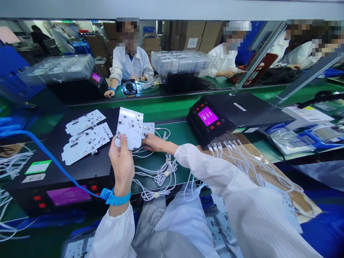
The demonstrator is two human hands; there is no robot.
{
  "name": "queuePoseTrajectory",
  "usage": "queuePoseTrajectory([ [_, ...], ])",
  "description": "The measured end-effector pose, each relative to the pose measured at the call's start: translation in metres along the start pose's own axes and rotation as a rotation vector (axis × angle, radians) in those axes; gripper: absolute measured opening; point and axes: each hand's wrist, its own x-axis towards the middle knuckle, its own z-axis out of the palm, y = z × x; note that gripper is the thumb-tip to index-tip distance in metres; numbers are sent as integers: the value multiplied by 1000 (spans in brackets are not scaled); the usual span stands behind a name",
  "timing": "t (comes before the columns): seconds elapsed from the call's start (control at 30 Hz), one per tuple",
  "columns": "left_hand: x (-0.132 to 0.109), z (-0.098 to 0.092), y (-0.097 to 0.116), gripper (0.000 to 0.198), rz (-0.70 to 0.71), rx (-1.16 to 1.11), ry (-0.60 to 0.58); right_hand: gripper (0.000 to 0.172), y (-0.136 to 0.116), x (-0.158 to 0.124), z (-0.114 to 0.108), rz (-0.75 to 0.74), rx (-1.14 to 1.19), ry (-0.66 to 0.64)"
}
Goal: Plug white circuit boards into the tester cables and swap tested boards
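Showing a factory line from head height, two bare hands work over a green-matted worktop (172,134), white sleeves entering from 7 and 4 o'clock. The left hand (122,161) holds a white circuit board (129,127) nearly upright, its fingers clamped on the board's lower edge with the thumb in front. The right hand (156,142) reaches across from 3 o'clock, its fingers together and touching a small white board (148,129) just beside the larger one; whether they grip it, I cannot tell. At 9 o'clock, two more white circuit boards (86,133) lie flat on a black test unit (68,195), whose front edge stops just short of the left wrist. A blue wrist strap (116,199) trails a blue cord (45,150) toward 9 o'clock. Looped white cables (161,175) fill the mat below the hands, and more fan from a second black unit (206,116) at 2 o'clock. A strip of green mat runs behind the boards to a dark far rail (161,98). Beyond it at 12 o'clock stand stacked clear plastic trays (182,61), and a seated co-worker's hand (109,94) rests near a small black fan (129,87). Clear bags (288,141) lie in blue bins at 3 o'clock.
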Motion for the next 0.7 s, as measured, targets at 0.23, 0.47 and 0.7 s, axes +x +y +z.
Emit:
queuePoseTrajectory([
  [0.23, 1, 5, 0, 45, -42, 6, 94, 13, -2, -8, -14, 76, 219, 231],
  [0.47, 12, 13, -21, 40, 2, 48, 159, 29, -5, -41, -56, 354, 743, 650],
  [0.7, 16, 16, -31, 36, 18, 90, 215, 45, -19, -63, -74, 327, 754, 639],
])
